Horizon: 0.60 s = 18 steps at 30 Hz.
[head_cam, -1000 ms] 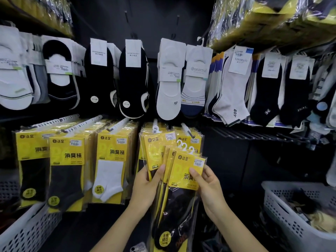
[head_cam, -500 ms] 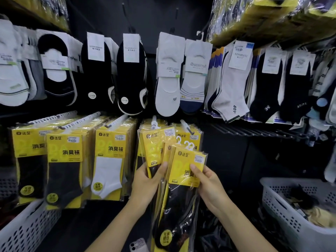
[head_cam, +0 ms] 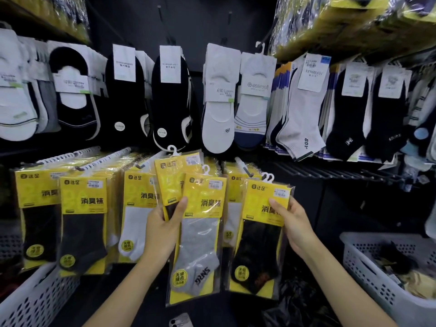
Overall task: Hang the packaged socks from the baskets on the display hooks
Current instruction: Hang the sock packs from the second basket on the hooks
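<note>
left hand grips grey pack, right hand grips black pack.

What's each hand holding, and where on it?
Left hand: two sock packs, by their left edges. Right hand: black-sock packs, by the right side of the yellow header.

Grey-sock pack and black-sock pack: glossy clear plastic film with glare streaks, over matt yellow card; socks inside are knit cloth. Pack hangers: smooth white plastic. Basket: white perforated plastic, matt. Hung socks: knit cloth, white paper labels. Display hooks: thin dark metal wire. Back panel: matt black.
</note>
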Each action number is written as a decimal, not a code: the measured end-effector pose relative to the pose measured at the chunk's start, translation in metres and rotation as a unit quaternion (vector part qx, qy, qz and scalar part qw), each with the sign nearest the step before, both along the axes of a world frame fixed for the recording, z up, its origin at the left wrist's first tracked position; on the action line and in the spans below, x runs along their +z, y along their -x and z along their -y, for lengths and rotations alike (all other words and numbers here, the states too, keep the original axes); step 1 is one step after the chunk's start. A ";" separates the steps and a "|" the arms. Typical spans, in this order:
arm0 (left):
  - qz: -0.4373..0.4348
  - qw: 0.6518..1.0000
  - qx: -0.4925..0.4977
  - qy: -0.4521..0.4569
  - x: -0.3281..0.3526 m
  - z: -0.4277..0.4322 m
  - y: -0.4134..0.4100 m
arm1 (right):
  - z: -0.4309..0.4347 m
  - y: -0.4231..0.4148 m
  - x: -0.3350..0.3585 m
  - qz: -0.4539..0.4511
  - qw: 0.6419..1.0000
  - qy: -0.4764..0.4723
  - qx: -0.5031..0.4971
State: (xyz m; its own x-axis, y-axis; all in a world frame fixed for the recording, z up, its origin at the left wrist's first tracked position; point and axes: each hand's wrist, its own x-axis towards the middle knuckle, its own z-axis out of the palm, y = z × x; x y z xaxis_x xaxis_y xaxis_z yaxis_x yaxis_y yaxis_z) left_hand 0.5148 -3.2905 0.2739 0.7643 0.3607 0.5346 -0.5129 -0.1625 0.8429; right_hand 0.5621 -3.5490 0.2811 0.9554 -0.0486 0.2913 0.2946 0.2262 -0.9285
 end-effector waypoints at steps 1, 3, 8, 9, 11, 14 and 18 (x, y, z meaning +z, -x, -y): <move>0.000 1.000 0.005 0.005 0.002 -0.002 -0.001 | 0.000 -0.007 0.004 0.008 1.000 0.021 -0.007; 0.000 1.000 0.009 0.013 0.004 -0.004 -0.003 | -0.003 -0.019 0.010 0.026 0.997 0.068 -0.002; -0.003 1.000 0.002 0.012 0.005 -0.004 -0.005 | -0.006 -0.047 0.010 0.026 0.988 0.142 0.051; -0.006 1.000 0.003 0.012 0.005 -0.004 -0.006 | -0.007 -0.053 0.008 0.016 0.988 0.144 0.051; -0.011 1.000 0.007 0.009 0.005 -0.004 -0.008 | -0.012 -0.066 0.005 -0.008 0.991 0.132 0.028; -0.010 1.000 0.009 -0.001 0.006 -0.003 -0.009 | -0.024 -0.083 -0.002 -0.059 0.990 0.105 -0.069; -0.012 1.000 0.013 0.003 0.005 -0.002 -0.008 | -0.039 -0.095 -0.010 -0.127 0.962 0.120 -0.211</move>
